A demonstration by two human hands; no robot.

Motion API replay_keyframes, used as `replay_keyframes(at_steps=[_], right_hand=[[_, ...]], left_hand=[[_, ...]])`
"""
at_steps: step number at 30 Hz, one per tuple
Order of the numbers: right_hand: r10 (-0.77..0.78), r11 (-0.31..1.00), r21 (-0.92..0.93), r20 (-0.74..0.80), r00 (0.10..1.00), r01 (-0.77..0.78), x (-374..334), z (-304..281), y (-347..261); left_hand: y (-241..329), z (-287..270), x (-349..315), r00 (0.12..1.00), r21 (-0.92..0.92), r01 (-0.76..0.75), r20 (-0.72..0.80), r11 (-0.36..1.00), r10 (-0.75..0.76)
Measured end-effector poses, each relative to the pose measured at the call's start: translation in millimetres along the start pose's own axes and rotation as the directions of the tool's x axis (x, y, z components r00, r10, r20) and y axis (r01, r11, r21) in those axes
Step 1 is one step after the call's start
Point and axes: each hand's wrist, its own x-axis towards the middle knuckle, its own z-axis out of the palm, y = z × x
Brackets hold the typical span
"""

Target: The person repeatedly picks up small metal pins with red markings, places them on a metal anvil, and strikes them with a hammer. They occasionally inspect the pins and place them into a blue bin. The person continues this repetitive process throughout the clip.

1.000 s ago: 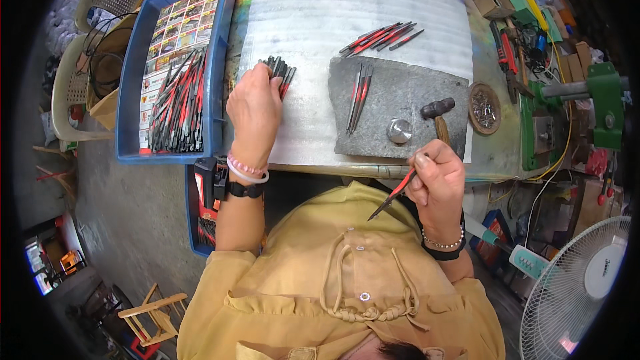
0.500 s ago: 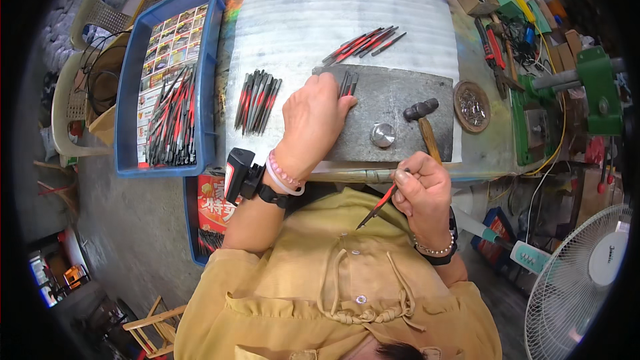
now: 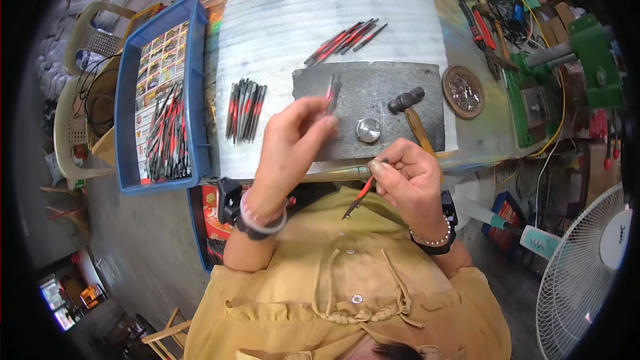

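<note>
My right hand (image 3: 410, 173) pinches a slim black-and-red stick (image 3: 363, 192) over my lap, its dark pointed end aimed down toward my left. Over the left part of a grey metal plate (image 3: 367, 87), my blurred left hand (image 3: 293, 137) has its thumb and index finger at the near end of similar sticks (image 3: 334, 85); it seems to grip them. A round silver metal piece (image 3: 368, 130) sits on the plate between my hands. Behind it lies a hammer (image 3: 407, 99), its wooden handle running toward my right hand. More black-and-red sticks (image 3: 246, 110) lie in a bunch left of the plate.
A loose group of sticks (image 3: 347, 41) lies beyond the plate on white sheeting (image 3: 280, 20). At the left stands a blue crate (image 3: 205, 93) of sticks. A round dish (image 3: 463, 91) of small metal parts, pliers (image 3: 485, 37) and a green machine (image 3: 597, 67) are at the right.
My left hand has drawn back toward me, and the sticks at its fingertips have shifted slightly nearer. The right hand still holds its stick. The whole view has shifted a little.
</note>
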Motion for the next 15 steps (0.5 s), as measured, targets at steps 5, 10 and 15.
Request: replay_keyframes(at_steps=[5, 10, 15], right_hand=[[-0.101, 0.994, -0.05, 0.002, 0.995, 0.101, 3, 6, 0], [-0.248, 0.927, -0.283, 0.028, 0.968, 0.246, 7, 10, 6], [-0.355, 0.825, -0.452, 0.05, 0.933, 0.339, 5, 7, 4]], left_hand=[[17, -3, -48, 0.933, -0.42, 0.267, 0.34, 0.868, -0.122], [13, -3, -53, 0.918, -0.411, 0.209, 0.395, 0.887, -0.034], [12, 1, -50, 0.915, -0.341, 0.123, 0.402, 0.932, 0.026]])
